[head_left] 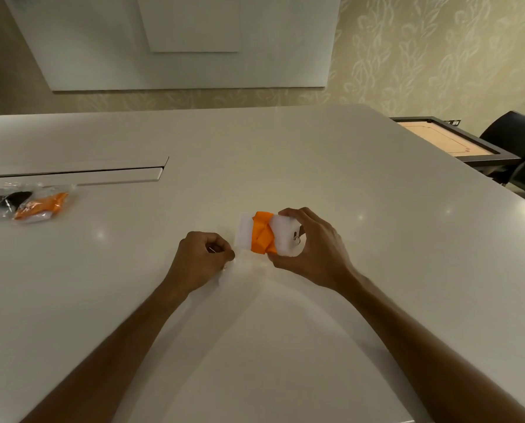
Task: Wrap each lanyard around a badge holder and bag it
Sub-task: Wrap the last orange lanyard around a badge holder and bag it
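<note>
My right hand (313, 248) grips a white badge holder (282, 236) with an orange lanyard (262, 233) wound round its middle; a small metal hook shows at the holder's right end. My left hand (201, 257) pinches the edge of a clear plastic bag (246, 270) that lies flat on the white table (346, 184), just below the holder. The bag is faint and hard to make out against the table. At the far left lie two filled bags, one with an orange lanyard (41, 204) and one with a black lanyard (1, 203).
A long slot with a lid (81, 172) runs across the table behind the filled bags. Off the table's right edge stand a carrom board (447, 141) and dark chairs (517, 138). A white wall panel hangs behind the table.
</note>
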`<state>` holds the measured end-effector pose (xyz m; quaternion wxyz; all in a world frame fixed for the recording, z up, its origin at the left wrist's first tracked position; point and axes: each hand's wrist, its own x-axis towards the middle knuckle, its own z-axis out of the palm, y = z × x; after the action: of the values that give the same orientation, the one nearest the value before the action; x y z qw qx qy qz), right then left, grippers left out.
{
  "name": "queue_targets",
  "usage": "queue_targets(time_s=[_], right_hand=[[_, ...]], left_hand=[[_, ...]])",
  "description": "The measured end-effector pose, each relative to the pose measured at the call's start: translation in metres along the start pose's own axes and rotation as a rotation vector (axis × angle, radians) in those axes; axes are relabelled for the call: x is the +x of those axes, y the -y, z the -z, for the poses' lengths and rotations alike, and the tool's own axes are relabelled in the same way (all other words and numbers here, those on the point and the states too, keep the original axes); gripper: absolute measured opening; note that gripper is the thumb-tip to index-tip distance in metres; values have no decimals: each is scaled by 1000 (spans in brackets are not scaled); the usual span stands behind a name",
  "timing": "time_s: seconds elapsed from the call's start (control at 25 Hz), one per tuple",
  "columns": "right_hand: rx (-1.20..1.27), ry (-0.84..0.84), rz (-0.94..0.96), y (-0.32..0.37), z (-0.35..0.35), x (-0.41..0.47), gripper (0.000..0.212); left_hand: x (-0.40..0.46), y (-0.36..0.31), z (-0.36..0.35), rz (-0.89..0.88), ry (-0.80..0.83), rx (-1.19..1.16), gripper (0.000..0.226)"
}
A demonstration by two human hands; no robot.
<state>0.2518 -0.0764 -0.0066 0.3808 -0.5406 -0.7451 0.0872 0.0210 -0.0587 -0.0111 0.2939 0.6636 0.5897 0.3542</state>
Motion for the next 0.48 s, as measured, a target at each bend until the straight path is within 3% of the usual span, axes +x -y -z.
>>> queue_targets(time_s=[0.28, 0.48], right_hand=[[-114, -18, 38, 3, 5, 0, 73], [-162, -24, 66, 5, 3, -1, 75]], left_hand=[[-2, -1, -1, -118, -147, 107, 14], [-3, -3, -3, -229, -120, 168, 12]])
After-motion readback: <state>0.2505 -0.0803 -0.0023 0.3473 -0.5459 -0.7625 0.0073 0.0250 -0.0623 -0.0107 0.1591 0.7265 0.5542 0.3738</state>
